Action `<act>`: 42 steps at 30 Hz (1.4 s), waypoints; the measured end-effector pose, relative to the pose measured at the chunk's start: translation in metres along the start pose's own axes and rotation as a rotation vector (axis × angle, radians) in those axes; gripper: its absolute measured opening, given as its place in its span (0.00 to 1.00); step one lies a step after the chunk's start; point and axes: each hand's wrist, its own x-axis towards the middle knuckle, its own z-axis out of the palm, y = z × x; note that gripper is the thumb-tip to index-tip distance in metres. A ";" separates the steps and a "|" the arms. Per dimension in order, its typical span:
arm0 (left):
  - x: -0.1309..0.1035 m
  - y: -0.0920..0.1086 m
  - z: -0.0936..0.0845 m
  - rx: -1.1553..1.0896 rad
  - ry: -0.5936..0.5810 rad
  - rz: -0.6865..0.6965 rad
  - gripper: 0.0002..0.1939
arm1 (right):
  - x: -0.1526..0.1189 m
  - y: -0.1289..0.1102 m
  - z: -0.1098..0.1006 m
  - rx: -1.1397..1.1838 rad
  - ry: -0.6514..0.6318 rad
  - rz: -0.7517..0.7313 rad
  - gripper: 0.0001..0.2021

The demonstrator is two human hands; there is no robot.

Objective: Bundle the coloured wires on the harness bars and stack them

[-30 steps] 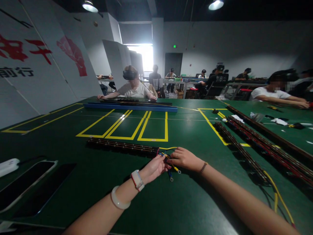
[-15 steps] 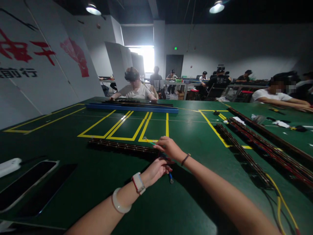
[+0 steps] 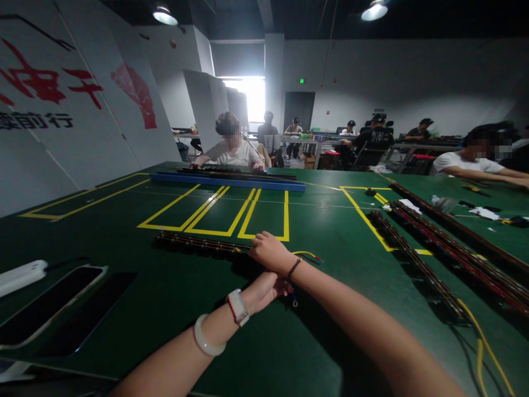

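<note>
A long dark strip of bundled wires (image 3: 198,241) lies on the green table, its right end under my hands. My right hand (image 3: 268,252) is closed over that end, knuckles up, and its fingertips are hidden. A small yellow piece (image 3: 237,251) shows just left of its fingers. A thin yellow wire with a red tip (image 3: 306,254) sticks out to the right behind it. Below, my left hand (image 3: 266,291) is curled partly under my right wrist, its fingers closed on a blue wire with a ring terminal (image 3: 295,302) that hangs from them.
More wire strips (image 3: 417,264) lie at the right, with a loose yellow cable (image 3: 481,336) near the edge. A phone (image 3: 53,300) and a dark flat slab (image 3: 88,314) lie at the left. Across the table (image 3: 316,218), a person (image 3: 231,149) works behind a blue rail (image 3: 227,182).
My right hand has moved left and down onto the strip, and the yellow-green wire end it held up no longer shows clearly. A yellow wire now shows behind my right wrist.
</note>
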 end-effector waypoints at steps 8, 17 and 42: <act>-0.005 0.002 0.003 0.022 0.000 0.014 0.07 | -0.017 0.004 -0.013 0.086 0.017 0.218 0.20; -0.006 0.016 -0.006 0.508 -0.104 0.067 0.15 | -0.098 0.054 -0.002 0.220 0.088 0.518 0.16; -0.020 0.028 -0.008 1.696 0.103 0.424 0.22 | -0.134 0.059 0.040 0.303 0.106 0.623 0.11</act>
